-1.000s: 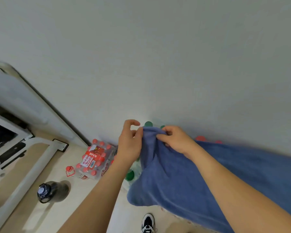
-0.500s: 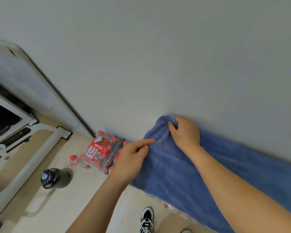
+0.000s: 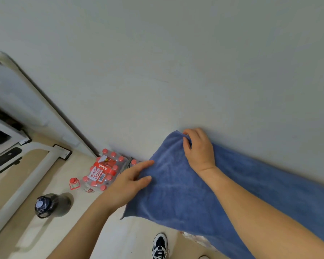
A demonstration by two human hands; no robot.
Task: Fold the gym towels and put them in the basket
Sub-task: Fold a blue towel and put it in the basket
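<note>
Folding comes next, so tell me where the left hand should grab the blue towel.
Pinch the blue towel at its near-left corner, from the left: it juts out bare and pointed. The right hand grips the far corner; the left hand lies flat on the left edge.

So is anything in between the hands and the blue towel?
No, nothing. The right hand grips the top corner of the blue towel, and the left hand rests on its left edge.

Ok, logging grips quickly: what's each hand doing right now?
Left hand: open, straight fingers resting on the blue towel.
Right hand: pinching the towel's top corner.
</note>
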